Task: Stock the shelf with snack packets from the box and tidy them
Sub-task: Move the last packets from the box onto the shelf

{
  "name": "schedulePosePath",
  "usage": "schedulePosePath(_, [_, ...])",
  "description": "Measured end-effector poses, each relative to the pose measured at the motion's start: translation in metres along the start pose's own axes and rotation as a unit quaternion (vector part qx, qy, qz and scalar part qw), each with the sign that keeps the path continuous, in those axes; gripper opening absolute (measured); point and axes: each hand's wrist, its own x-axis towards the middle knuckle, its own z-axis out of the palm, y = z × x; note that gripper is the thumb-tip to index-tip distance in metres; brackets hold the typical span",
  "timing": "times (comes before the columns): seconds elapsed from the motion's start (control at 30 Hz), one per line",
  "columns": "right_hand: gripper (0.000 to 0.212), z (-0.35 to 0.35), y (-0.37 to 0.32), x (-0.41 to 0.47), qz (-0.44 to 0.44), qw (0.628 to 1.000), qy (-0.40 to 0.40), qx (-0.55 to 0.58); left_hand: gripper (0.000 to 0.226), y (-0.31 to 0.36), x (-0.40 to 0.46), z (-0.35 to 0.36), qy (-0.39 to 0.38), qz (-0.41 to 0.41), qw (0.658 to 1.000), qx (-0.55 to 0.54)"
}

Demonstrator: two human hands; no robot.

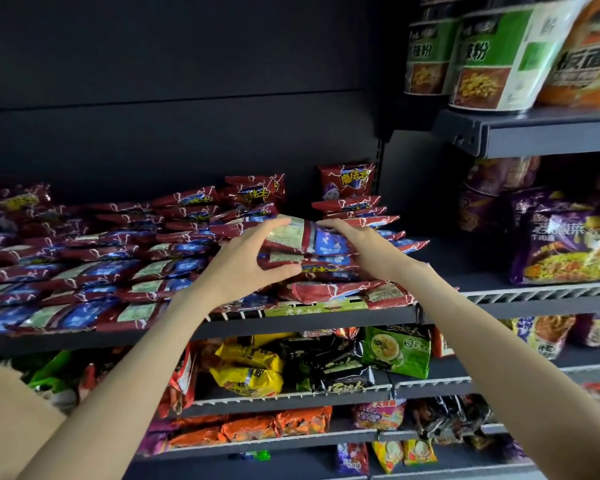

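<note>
Head view. Both of my hands are up at the shelf (305, 320), clamped on one small stack of snack packets (309, 249). Left hand (246, 261): spread wide, fingers curled over the stack's top, thumb hooked under its near left end. Right hand (357, 244): fingers laid over the stack's right end, curling down round it; thumb not visible.

The stack sits near the shelf's front edge, toward its right end, on top of other loose red packets. Long axis runs left to right along the shelf; printed backs face up, red with blue and pale panels.

Left of the stack, rows of the same packets (84, 271) lie flat and overlapped to the shelf's left end. One packet (347, 180) stands upright at the back right corner.

Dark back panel. Noodle cups (482, 57) on an upper shelf at right; mixed noodle bags on the shelves below. A brown cardboard flap (11, 420) at lower left.
</note>
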Motion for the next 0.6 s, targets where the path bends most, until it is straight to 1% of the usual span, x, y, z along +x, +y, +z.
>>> schedulePosePath(0.13, [0.079, -0.015, 0.014, -0.01, 0.052, 0.998, -0.017, 0.02, 0.061, 0.013, 0.021, 0.011, -0.023, -0.002, 1.0, 0.004])
schedulePosePath(0.23, [0.067, -0.018, 0.021, -0.013, 0.088, 0.996, -0.006, 0.021, 0.056, 0.014, 0.032, 0.018, -0.028, -0.008, 1.0, 0.003])
schedulePosePath(0.33, [0.05, -0.014, 0.015, -0.005, 0.09, 0.996, 0.022, -0.018, 0.056, 0.001, 0.032, 0.019, -0.015, -0.031, 0.999, -0.019])
schedulePosePath(0.4, [0.049, -0.005, 0.01, 0.004, 0.066, 0.996, 0.045, -0.044, 0.052, -0.011, 0.024, 0.015, 0.006, -0.053, 0.997, -0.049])
schedulePosePath(0.47, [0.055, 0.003, 0.004, 0.015, 0.048, 0.997, 0.037, -0.056, 0.045, -0.02, 0.015, 0.01, 0.033, -0.065, 0.996, -0.055])
schedulePosePath(0.53, [0.057, 0.007, -0.002, 0.025, 0.054, 0.997, 0.014, -0.052, 0.04, -0.024, 0.011, 0.008, 0.039, -0.074, 0.996, -0.035])
schedulePosePath(0.6, [0.051, 0.007, -0.002, 0.034, 0.074, 0.995, -0.007, -0.072, 0.048, -0.025, 0.017, 0.011, 0.021, -0.078, 0.997, 0.003])
